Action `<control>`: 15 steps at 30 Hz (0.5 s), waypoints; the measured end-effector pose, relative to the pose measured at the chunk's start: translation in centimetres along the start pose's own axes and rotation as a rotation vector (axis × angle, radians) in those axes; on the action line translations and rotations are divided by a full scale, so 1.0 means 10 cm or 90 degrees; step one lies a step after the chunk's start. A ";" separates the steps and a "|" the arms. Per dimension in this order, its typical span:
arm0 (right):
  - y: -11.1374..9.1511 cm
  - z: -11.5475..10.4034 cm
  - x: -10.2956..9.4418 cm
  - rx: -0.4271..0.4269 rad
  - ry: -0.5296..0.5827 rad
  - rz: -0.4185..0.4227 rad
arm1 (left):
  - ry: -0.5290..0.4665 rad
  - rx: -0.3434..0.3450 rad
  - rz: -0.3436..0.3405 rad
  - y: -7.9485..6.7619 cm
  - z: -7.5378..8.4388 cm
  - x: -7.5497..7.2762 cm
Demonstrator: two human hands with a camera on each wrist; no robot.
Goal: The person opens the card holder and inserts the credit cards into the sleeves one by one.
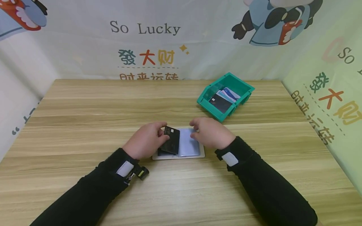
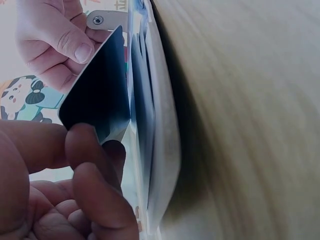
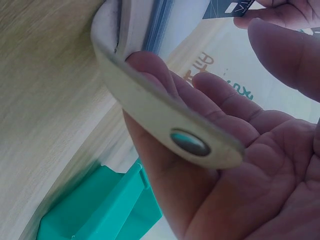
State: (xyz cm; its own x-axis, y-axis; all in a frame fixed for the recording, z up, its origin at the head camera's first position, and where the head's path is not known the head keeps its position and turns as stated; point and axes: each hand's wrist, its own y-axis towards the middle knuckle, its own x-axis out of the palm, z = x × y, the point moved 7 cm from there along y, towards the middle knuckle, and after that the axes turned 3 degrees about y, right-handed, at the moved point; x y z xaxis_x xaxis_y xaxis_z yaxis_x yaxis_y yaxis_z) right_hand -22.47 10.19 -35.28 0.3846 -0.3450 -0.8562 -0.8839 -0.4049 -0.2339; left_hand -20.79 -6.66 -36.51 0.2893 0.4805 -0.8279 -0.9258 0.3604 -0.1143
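Observation:
A black VIP card (image 1: pixel 171 140) is pinched by my left hand (image 1: pixel 145 140), tilted over the left half of an open card holder (image 1: pixel 189 157). In the left wrist view the card (image 2: pixel 100 90) stands at an angle to the holder's clear sleeves, its lower edge against them. My right hand (image 1: pixel 212 132) is at the holder's right side, thumb apart from the fingers. Seen from the right wrist, a pale strap (image 3: pixel 150 117) with a metal snap crosses in front of the fingers, and some fingertips touch the holder's edge.
Beyond my right hand stands a green bin (image 1: pixel 244 94) with several cards (image 1: pixel 222 102) inside, one of them black. The wooden table (image 1: pixel 99 106) meets printed cloth walls (image 1: pixel 85 47) at the back and sides.

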 end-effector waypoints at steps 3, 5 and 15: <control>0.00 0.00 0.00 -0.002 -0.001 -0.001 | 0.009 0.002 0.002 0.01 0.00 0.00; 0.01 0.00 0.00 -0.003 -0.003 -0.002 | 0.015 0.004 0.004 0.01 0.01 0.00; 0.01 0.01 0.00 -0.002 0.001 -0.002 | 0.027 0.020 -0.003 0.02 0.09 0.01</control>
State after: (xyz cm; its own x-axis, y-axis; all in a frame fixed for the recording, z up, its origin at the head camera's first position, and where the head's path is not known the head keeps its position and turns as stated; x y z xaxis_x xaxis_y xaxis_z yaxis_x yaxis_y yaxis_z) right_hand -22.54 10.21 -35.36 0.3873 -0.3452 -0.8549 -0.8821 -0.4084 -0.2347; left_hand -20.74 -5.82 -36.18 0.2822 0.4452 -0.8498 -0.9163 0.3873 -0.1014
